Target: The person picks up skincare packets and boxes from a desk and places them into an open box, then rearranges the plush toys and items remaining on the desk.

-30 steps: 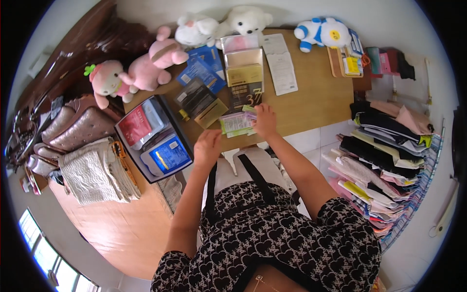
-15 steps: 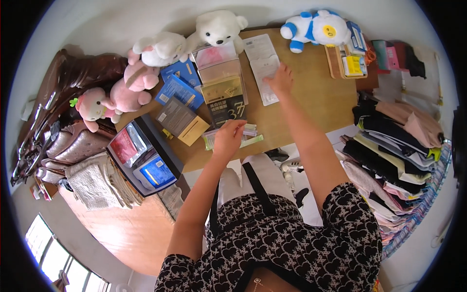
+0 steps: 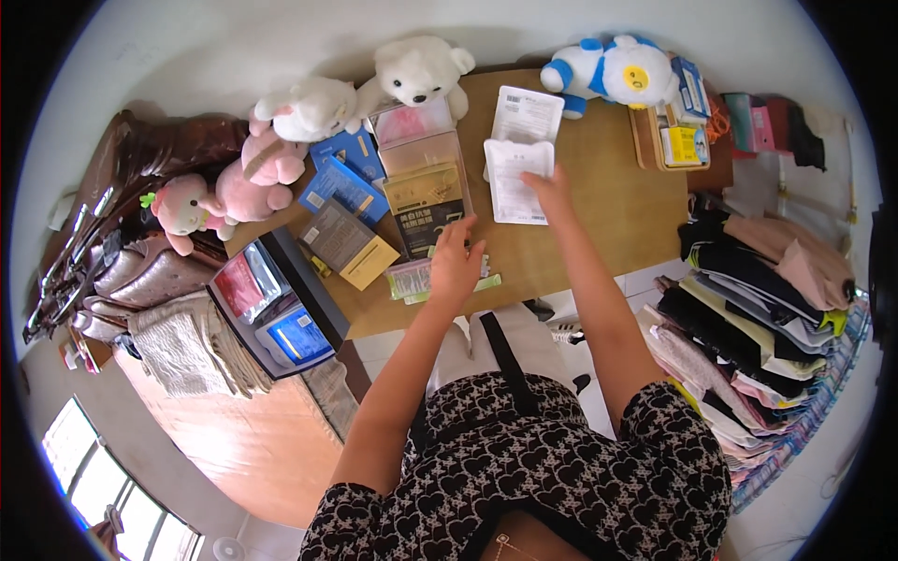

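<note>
In my right hand (image 3: 554,194), at the right edge of a white foil pouch (image 3: 520,192), the thumb lies on top and the other fingers are mostly hidden. That pouch overlaps a second white pouch (image 3: 527,114) lying just beyond it. My left hand (image 3: 454,266) touches the near right corner of a black and gold box (image 3: 426,196), thumb and fingers apart. Under and around this hand lie several slim green and white packets (image 3: 409,278). A grey and gold box (image 3: 348,245) sits to the left of the black and gold one.
Plush toys, including a white bear (image 3: 418,73) and a blue-white one (image 3: 608,75), line the back. Blue packages (image 3: 346,192) lie left of centre. An open dark box (image 3: 278,304) stands by the left edge. A wooden tray (image 3: 645,140) holds small boxes at right; folded clothes (image 3: 748,318) are stacked beyond.
My right hand has drawn the nearer pouch askew from the other, and the far pouch now shows more. My left hand has shifted slightly, with its fingers spread wider against the black and gold box.
</note>
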`<action>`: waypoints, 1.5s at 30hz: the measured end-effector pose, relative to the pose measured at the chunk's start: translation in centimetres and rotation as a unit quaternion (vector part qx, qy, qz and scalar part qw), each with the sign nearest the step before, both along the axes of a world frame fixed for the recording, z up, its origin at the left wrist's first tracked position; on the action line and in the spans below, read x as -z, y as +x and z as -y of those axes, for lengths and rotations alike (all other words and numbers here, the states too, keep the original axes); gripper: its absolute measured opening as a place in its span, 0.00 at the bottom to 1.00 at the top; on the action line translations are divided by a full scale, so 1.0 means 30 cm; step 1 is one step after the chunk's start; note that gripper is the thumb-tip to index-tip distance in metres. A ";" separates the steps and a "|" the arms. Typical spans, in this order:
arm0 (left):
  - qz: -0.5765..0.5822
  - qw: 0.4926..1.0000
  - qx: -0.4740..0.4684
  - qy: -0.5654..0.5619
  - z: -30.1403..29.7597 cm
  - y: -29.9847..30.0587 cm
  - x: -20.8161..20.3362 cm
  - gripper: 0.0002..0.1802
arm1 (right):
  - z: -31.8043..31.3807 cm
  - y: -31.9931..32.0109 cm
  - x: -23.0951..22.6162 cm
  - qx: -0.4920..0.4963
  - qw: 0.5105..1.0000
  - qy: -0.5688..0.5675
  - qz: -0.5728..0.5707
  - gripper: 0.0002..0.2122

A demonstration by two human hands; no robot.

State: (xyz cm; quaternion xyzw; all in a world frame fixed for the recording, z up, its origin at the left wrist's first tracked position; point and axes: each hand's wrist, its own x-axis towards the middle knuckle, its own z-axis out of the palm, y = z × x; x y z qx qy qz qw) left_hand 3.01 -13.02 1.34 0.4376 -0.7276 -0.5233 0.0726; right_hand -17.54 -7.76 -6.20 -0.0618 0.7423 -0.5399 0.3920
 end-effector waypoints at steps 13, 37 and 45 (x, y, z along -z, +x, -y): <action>-0.091 0.995 0.043 -0.024 -0.009 -0.051 0.144 0.21 | -0.239 0.197 0.035 -0.151 0.966 -0.150 -0.146 0.13; -0.221 0.773 -0.529 0.273 -0.021 0.897 -0.135 0.14 | 0.300 0.935 -0.430 -0.503 0.860 -0.069 -0.043 0.22; -0.109 0.717 -0.561 0.399 -0.006 1.175 -0.160 0.18 | 0.483 1.372 -0.220 -0.677 0.668 -0.102 -0.293 0.21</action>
